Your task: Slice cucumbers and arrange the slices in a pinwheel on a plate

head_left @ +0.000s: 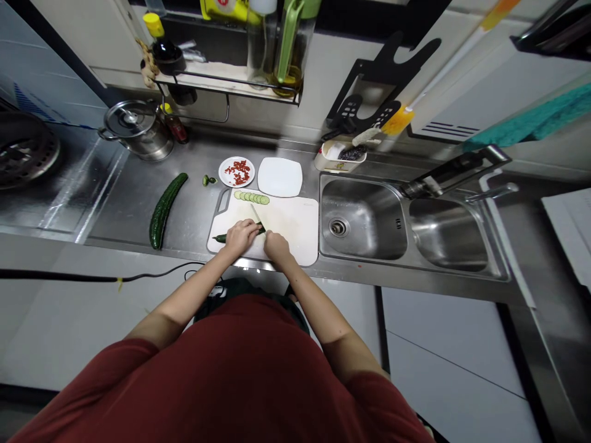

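Observation:
On the white cutting board, my left hand is closed over a dark green cucumber, whose tapered end sticks out to the left. My right hand grips a knife by its handle, which the fingers hide. The blade slants up and left across the cucumber's right end, close to my left fingertips. A row of pale cucumber slices lies along the board's far edge. Left of the board rests a whole cucumber, with small cucumber ends beside the plates.
Behind the board stand a plate of chopped red pieces and a white square plate. A steel double sink adjoins on the right. A lidded pot sits at the back left, and a wall rack with bottles overhangs the counter.

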Available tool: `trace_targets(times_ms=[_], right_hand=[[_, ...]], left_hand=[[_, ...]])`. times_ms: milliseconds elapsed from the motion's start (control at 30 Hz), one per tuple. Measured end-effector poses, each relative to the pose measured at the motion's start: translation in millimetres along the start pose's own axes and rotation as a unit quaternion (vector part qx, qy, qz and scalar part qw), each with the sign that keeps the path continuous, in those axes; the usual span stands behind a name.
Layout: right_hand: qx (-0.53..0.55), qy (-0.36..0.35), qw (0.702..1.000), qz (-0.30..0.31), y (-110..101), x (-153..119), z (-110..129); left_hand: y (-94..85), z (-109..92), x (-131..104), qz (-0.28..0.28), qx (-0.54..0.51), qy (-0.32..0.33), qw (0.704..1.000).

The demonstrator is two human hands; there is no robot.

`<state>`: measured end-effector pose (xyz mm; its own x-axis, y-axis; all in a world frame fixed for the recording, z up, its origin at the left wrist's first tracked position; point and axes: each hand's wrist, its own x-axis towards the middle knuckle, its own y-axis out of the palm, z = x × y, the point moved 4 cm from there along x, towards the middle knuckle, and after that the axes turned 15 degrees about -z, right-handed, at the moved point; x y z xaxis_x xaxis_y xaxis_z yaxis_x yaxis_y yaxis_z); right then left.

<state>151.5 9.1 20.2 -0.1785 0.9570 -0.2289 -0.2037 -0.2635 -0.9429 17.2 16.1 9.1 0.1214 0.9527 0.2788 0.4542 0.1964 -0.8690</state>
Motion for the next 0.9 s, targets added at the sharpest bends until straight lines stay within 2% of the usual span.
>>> trace_targets(times_ms=[233, 367, 700, 900], right_hand=[[0.009, 0.002, 1.0, -0.007, -3, 9, 6], [0.004, 0.005, 1.0, -0.008, -1, -2, 1], [-0.023, 0.021, 0.999, 0.014, 11, -50, -27], [-0.016, 0.026, 0.999, 0.018, 11, -46, -26]], left_hand=[[-2.4, -2, 0, 0.007, 0.01, -0.009, 1.0], [-3.5, -2, 0, 0.001, 0.004, -0.008, 1.0], [-2.9, -3, 1, 0.011, 0.005, -0.024, 1.0], [-3.5, -3, 1, 0.007, 0.004, -0.025, 1.0]])
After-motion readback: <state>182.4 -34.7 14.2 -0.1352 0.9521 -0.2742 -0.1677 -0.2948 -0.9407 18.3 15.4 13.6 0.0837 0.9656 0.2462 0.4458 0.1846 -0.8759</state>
